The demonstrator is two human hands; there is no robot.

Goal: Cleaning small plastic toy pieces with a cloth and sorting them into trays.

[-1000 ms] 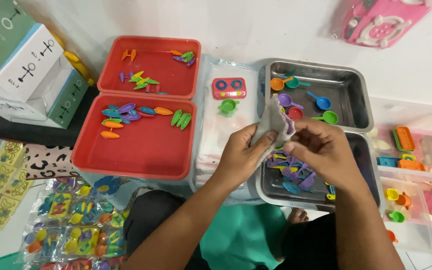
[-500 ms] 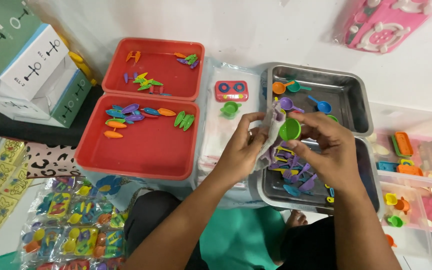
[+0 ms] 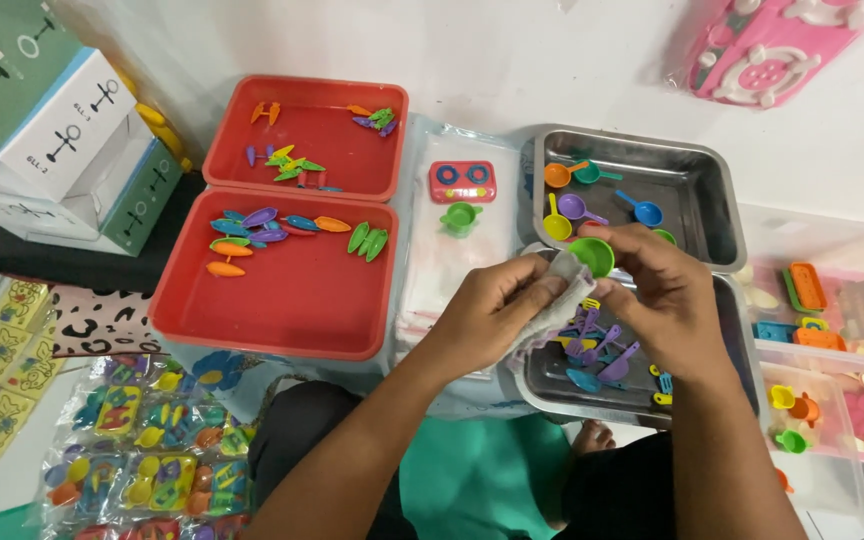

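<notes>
Above the near steel tray (image 3: pixel 542 385), the right hand (image 3: pixel 652 290) pinches a small green plastic cup (image 3: pixel 591 256) while the left hand (image 3: pixel 497 310) grips a grey cloth (image 3: pixel 562 305); a loose pinch could drop it among the purple utensils (image 3: pixel 597 345).

A white tiled floor (image 3: pixel 572 60) carries everything. Two red trays (image 3: pixel 272 290) sit at ten o'clock, two steel trays (image 3: pixel 722 215) at two, clear bags (image 3: pixel 452 270) between them, boxes (image 3: pixel 42 130) at nine, packed toys (image 3: pixel 142 450) at seven.
</notes>
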